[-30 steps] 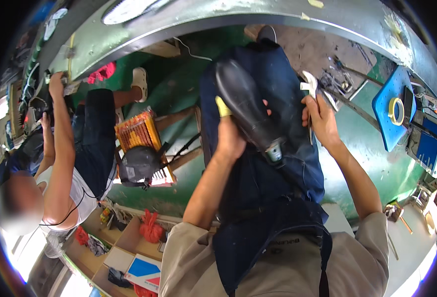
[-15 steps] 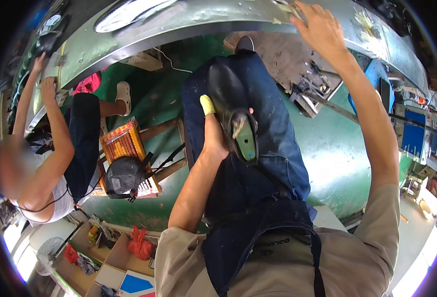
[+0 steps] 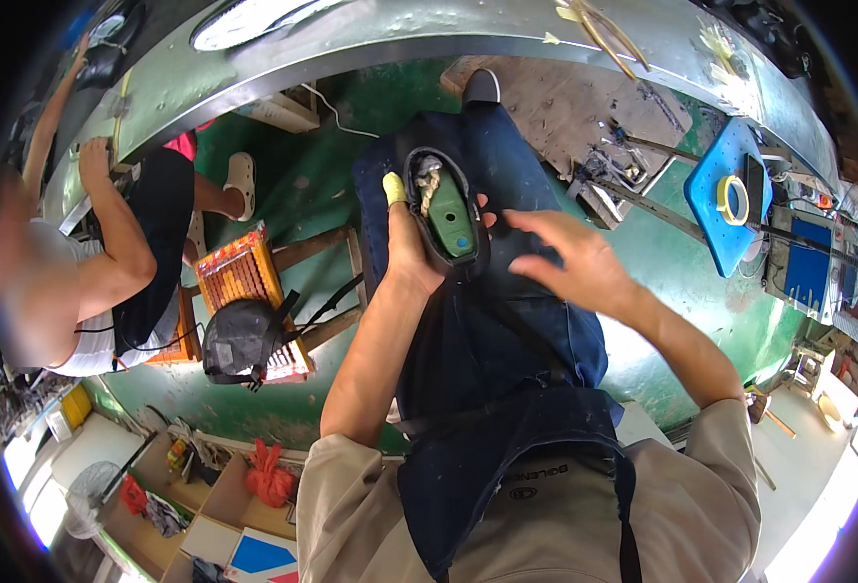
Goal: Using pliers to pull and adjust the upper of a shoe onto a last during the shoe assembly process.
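Observation:
My left hand point(image 3: 412, 238) wraps around a black shoe point(image 3: 472, 245) above my lap, a yellow covering on its thumb. Inside the shoe's opening sits a green shoe last point(image 3: 451, 214) with a hole and a blue dot; a pale twisted cord point(image 3: 429, 180) shows at its far end. Just right of the shoe, my right hand point(image 3: 570, 257) is in the air, thumb and fingers apart, with nothing seen between them. On the metal bench point(image 3: 468, 27) lies a tool with two curved tan handles point(image 3: 612, 37), its working end hard to make out.
A co-worker point(image 3: 108, 243) sits at the left by the bench. Between us stands a stool with a beaded seat point(image 3: 240, 272) and a black bag point(image 3: 240, 340). At right is a blue board point(image 3: 725, 199) with a tape roll point(image 3: 733, 200). Shelving point(image 3: 210, 496) stands behind.
My right hand has left the bench and come down beside the shoe. The shoe has tipped so its opening faces up more. The co-worker's arms have shifted.

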Motion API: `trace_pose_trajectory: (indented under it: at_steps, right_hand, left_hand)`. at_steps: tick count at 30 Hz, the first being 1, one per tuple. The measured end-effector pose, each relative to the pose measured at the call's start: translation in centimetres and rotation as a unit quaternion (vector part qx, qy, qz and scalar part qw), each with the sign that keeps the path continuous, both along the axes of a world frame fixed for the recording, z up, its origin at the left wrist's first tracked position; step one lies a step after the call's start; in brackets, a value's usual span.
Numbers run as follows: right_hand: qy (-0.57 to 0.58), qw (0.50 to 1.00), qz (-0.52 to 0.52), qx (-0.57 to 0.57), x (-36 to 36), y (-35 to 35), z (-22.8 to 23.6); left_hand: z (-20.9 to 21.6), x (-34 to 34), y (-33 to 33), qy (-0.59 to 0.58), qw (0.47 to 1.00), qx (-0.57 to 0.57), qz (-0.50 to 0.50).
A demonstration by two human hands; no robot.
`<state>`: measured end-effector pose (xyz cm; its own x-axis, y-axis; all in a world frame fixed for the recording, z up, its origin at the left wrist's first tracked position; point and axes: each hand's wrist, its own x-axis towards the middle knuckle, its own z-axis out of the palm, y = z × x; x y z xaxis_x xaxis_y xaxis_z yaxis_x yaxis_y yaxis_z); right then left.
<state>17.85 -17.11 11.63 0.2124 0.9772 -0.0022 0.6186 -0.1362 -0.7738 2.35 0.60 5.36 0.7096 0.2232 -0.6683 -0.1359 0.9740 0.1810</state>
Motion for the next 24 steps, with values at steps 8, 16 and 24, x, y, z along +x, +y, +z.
trace_pose_trajectory:
  at_steps: [8,16,24]
  right_hand:
    - [0.186,0.957,-0.196,-0.108,-2.5,3.0,0.4]
    - [0.469,0.832,-0.258,0.148,11.2,5.5,8.7]
    - [0.000,0.893,-0.408,0.189,35.8,20.1,4.2]
  left_hand:
    - [-0.7,0.0,-2.4,0.130,0.952,0.278,0.005]
    - [-5.0,-6.8,0.8,0.166,0.833,0.528,0.007]
    - [-6.1,-4.4,0.9,0.183,0.847,0.499,0.018]
